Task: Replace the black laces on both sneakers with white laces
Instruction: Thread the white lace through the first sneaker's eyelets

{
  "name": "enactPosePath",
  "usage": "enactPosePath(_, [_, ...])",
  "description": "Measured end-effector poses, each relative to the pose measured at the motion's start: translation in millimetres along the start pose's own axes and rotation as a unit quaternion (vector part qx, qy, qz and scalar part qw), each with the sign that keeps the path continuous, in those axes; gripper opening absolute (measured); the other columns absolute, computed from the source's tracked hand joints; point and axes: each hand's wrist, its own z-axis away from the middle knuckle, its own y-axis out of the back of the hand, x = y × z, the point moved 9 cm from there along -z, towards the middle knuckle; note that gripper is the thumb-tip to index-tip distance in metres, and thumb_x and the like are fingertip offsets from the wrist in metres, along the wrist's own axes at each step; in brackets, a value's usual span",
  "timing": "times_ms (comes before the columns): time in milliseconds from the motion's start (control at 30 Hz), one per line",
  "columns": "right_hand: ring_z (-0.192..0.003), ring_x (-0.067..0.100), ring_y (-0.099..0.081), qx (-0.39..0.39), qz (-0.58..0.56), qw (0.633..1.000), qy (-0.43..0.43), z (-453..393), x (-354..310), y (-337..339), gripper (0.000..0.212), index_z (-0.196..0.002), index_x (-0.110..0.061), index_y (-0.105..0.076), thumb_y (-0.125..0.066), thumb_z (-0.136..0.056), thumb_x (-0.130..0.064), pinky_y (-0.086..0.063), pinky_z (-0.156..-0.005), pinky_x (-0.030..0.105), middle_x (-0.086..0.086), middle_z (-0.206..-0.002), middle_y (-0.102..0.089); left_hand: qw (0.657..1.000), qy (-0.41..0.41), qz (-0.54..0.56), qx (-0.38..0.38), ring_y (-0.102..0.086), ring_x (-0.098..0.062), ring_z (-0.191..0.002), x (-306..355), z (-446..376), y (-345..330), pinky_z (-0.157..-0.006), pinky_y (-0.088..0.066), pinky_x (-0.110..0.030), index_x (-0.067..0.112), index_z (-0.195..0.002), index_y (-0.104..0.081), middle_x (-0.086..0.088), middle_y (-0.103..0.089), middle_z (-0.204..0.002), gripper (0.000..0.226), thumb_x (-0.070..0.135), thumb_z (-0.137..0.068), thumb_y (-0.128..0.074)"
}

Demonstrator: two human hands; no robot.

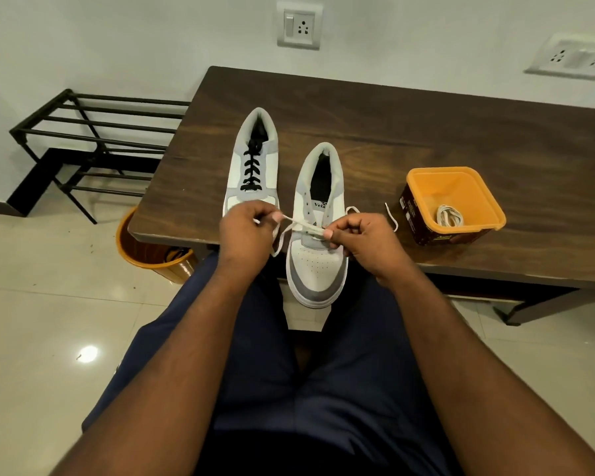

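Pinching the flat white lace [298,224], the left hand [246,231] and right hand [361,240] thread the near grey-and-white sneaker [318,255] at the dark wooden bench [426,132] edge. Both ends should be drawn level, untwisted; the black-laced sneaker [251,166] awaits.

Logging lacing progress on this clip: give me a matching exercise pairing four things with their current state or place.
Things:
1. left sneaker
2. right sneaker
3. orange tub
4. bin

States:
A. holds a coiled white lace
B. on the floor, partly under the table edge
C. still laced in black
D. white lace being threaded through its lowest eyelets, toe overhanging the table edge

Pairs: 1-C, 2-D, 3-A, 4-B
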Motion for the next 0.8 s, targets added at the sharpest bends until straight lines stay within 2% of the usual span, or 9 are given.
enactPosePath(67, [-0.058, -0.002, -0.055, 0.072, 0.050, 0.996, 0.026, -2.7, 1.3, 22.8, 0.004, -0.084, -0.011, -0.074, -0.071, -0.086, -0.012, -0.047, -0.062, 0.021, -0.006, -0.069, -0.068, 0.996, -0.015, -0.070, 0.044, -0.063, -0.013, -0.091, 3.4, -1.1, 16.5, -0.071, -0.043, -0.011, 0.018, -0.093, -0.071, 0.005, -0.066, -0.094, 0.008, 0.016, -0.093, -0.064])
enactPosePath(133, [-0.069, -0.003, -0.059, 0.127, 0.078, 0.987, 0.065, -2.4, -5.6, 32.6, 0.005, -0.086, -0.016, -0.074, -0.070, -0.087, -0.013, -0.050, -0.069, 0.018, -0.008, -0.078, -0.070, 0.974, -0.063, -0.216, 0.003, -0.059, -0.020, -0.109, 18.2, 1.1, 9.7, -0.083, -0.042, -0.024, 0.019, -0.122, -0.065, -0.001, -0.061, -0.118, 0.027, 0.024, -0.095, -0.061])
enactPosePath(167, [-0.072, -0.003, -0.061, 0.124, 0.087, 0.985, 0.079, -2.3, -10.3, 27.9, 0.006, -0.088, -0.016, -0.074, -0.069, -0.087, -0.013, -0.051, -0.070, 0.017, -0.007, -0.081, -0.071, 0.967, -0.094, -0.236, -0.020, -0.055, -0.019, -0.116, 26.8, 3.5, 0.7, -0.089, -0.042, -0.029, 0.021, -0.136, -0.055, -0.002, -0.057, -0.128, 0.040, 0.025, -0.096, -0.060])
enactPosePath(233, [-0.079, 0.000, -0.065, 0.079, 0.075, 0.990, 0.093, -4.3, -16.6, 9.3, 0.011, -0.097, -0.011, -0.074, -0.066, -0.089, -0.009, -0.053, -0.074, 0.017, -0.002, -0.088, -0.072, 0.980, -0.127, -0.136, -0.077, -0.054, -0.012, -0.117, 42.7, 8.0, -23.5, -0.096, -0.043, -0.026, 0.022, -0.145, -0.045, -0.001, -0.054, -0.135, 0.052, 0.019, -0.095, -0.061])
enactPosePath(300, [-0.081, 0.007, -0.069, 0.051, 0.016, 0.994, 0.094, -6.1, -19.8, -1.5, 0.017, -0.105, -0.006, -0.072, -0.064, -0.090, -0.004, -0.056, -0.074, 0.022, 0.005, -0.095, -0.073, 0.986, -0.077, 0.026, -0.144, -0.065, -0.010, -0.096, 42.3, 8.8, -45.7, -0.084, -0.056, -0.025, 0.017, -0.138, -0.053, -0.003, -0.063, -0.125, 0.046, 0.012, -0.094, -0.063])
enactPosePath(367, [-0.076, 0.013, -0.070, 0.085, -0.031, 0.991, 0.100, -6.8, -20.7, 6.0, 0.016, -0.102, -0.005, -0.072, -0.068, -0.087, -0.004, -0.057, -0.067, 0.024, 0.007, -0.091, -0.073, 0.983, -0.030, 0.081, -0.161, -0.068, -0.015, -0.074, 34.5, 6.4, -55.6, -0.067, -0.060, -0.027, 0.009, -0.119, -0.068, -0.014, -0.072, -0.098, 0.027, 0.009, -0.091, -0.066])
enactPosePath(467, [-0.072, 0.019, -0.071, 0.117, -0.047, 0.986, 0.106, -5.9, -19.9, 18.6, 0.010, -0.091, -0.005, -0.073, -0.075, -0.081, -0.007, -0.056, -0.064, 0.024, 0.009, -0.080, -0.073, 0.987, -0.033, 0.015, -0.154, -0.065, -0.012, -0.057, 33.0, 1.3, -50.2, -0.058, -0.054, -0.020, 0.006, -0.094, -0.075, -0.010, -0.072, -0.075, 0.010, 0.012, -0.088, -0.070])
enactPosePath(633, [-0.072, 0.007, -0.068, 0.119, -0.063, 0.983, 0.128, -2.8, -20.1, 21.5, 0.016, -0.100, -0.007, -0.072, -0.070, -0.084, -0.003, -0.055, -0.069, 0.020, 0.003, -0.084, -0.073, 0.989, -0.003, -0.065, -0.133, -0.066, -0.015, -0.048, 28.8, -7.6, -38.1, -0.056, -0.058, -0.028, 0.016, -0.087, -0.072, 0.002, -0.069, -0.071, 0.004, 0.020, -0.089, -0.071])
enactPosePath(800, [-0.071, 0.013, -0.067, 0.108, -0.056, 0.984, 0.131, -6.2, -17.9, 17.1, 0.013, -0.097, -0.009, -0.072, -0.069, -0.086, -0.004, -0.058, -0.070, 0.028, 0.007, -0.083, -0.073, 0.994, 0.017, 0.031, -0.107, -0.063, -0.016, -0.047, 29.0, -9.9, -40.6, -0.052, -0.056, -0.034, 0.006, -0.086, -0.068, -0.001, -0.066, -0.065, 0.009, 0.014, -0.090, -0.069])
